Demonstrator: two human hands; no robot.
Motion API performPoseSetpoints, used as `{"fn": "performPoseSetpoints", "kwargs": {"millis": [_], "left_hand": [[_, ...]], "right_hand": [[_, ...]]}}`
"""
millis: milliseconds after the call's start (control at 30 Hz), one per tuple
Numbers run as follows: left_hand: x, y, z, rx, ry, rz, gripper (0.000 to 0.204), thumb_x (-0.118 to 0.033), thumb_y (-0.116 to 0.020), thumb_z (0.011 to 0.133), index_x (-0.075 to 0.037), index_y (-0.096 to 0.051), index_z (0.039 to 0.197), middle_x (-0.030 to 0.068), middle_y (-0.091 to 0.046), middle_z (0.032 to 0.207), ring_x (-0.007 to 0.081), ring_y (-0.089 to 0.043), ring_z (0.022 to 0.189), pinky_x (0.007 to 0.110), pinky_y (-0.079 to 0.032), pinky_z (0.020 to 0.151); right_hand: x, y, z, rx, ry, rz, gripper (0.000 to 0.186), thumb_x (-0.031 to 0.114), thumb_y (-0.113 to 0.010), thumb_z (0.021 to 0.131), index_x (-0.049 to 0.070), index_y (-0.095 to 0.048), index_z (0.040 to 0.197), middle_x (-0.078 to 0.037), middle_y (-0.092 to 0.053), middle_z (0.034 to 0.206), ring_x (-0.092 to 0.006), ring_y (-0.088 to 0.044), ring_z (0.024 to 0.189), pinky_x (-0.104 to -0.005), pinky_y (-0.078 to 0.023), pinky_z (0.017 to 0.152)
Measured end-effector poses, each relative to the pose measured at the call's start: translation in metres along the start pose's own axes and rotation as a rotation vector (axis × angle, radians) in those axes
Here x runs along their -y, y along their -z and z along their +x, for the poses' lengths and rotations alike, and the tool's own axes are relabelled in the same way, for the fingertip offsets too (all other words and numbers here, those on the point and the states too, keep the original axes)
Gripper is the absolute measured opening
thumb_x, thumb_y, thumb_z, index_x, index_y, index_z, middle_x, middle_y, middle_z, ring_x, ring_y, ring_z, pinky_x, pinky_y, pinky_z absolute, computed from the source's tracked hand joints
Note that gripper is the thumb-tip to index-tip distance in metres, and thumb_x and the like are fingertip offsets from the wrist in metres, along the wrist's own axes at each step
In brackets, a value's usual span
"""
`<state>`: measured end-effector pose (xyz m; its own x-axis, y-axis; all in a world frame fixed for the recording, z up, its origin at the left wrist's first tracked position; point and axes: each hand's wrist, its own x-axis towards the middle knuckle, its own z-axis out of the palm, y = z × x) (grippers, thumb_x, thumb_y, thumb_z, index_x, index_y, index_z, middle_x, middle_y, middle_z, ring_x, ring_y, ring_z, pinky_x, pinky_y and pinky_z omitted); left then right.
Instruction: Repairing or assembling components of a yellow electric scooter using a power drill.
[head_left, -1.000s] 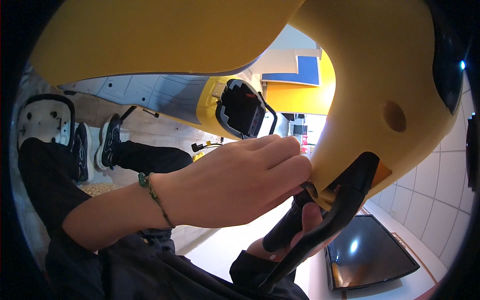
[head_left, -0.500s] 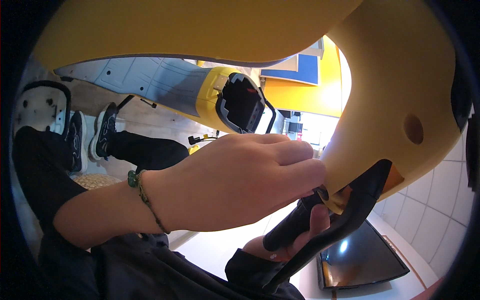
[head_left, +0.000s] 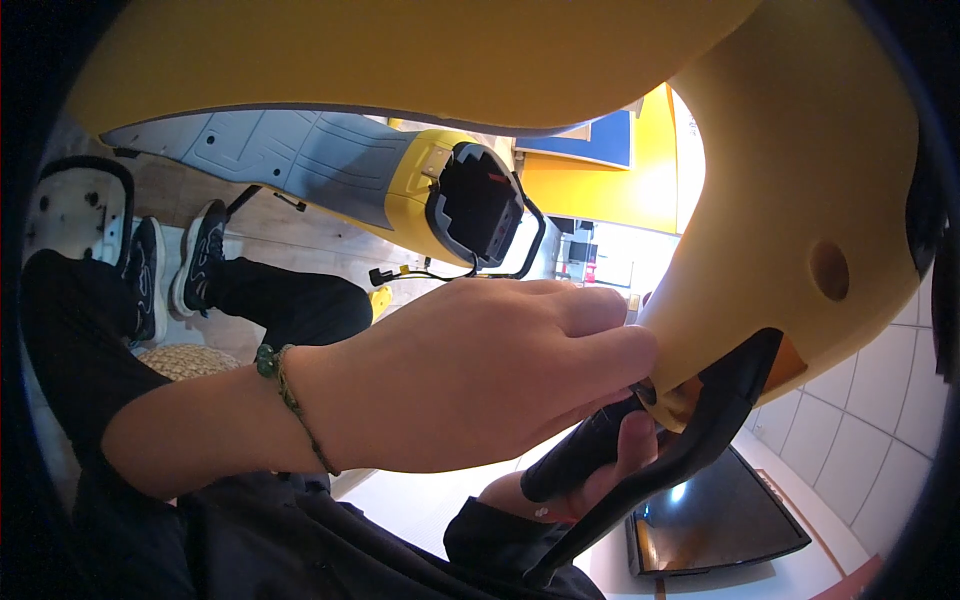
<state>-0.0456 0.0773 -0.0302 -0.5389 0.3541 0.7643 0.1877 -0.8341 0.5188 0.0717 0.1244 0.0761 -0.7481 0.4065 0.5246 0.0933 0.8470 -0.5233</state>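
Left hand (head_left: 490, 378) sits at centre, fingers bent by the yellow shell (head_left: 780, 210) at right, grip contents hidden, cannot tell; right hand (head_left: 600, 487), lower centre, has its grip around the black handle (head_left: 572, 455); beyond, dark screen (head_left: 715, 515) lower right, grey-and-yellow scooter body (head_left: 345, 170) upper left.

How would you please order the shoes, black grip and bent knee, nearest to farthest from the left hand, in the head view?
1. Black grip: lower right, in the right hand.
2. Bent knee: upper left.
3. Shoes: farther left.
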Motion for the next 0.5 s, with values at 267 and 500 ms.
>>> {"fn": "performPoseSetpoints", "kwargs": {"millis": [267, 500], "left_hand": [[0.0013, -0.002, 0.0018, 0.001, -0.054, 0.041, 0.016, -0.014, -0.064, 0.08, -0.005, -0.053, 0.087, 0.0058, -0.05, 0.075, 0.0218, -0.058, 0.067, 0.033, -0.047, 0.058], [0.0013, 0.0031, 0.0039, 0.053, 0.023, -0.087, 0.017, -0.017, -0.063, 0.083, -0.005, -0.052, 0.088, 0.0075, -0.054, 0.071, 0.0235, -0.06, 0.064, 0.033, -0.048, 0.057]], "right_hand": [[0.0032, -0.0006, -0.0013, -0.078, -0.044, 0.0, 0.107, 0.02, -0.08, 0.056, 0.013, -0.015, 0.141, -0.012, -0.043, 0.122, -0.0244, -0.051, 0.105, -0.0359, -0.048, 0.086], [0.0032, -0.0031, -0.002, -0.148, -0.083, 0.009, 0.107, 0.02, -0.08, 0.057, 0.012, -0.015, 0.141, -0.012, -0.043, 0.122, -0.0245, -0.051, 0.106, -0.036, -0.048, 0.086]]}}
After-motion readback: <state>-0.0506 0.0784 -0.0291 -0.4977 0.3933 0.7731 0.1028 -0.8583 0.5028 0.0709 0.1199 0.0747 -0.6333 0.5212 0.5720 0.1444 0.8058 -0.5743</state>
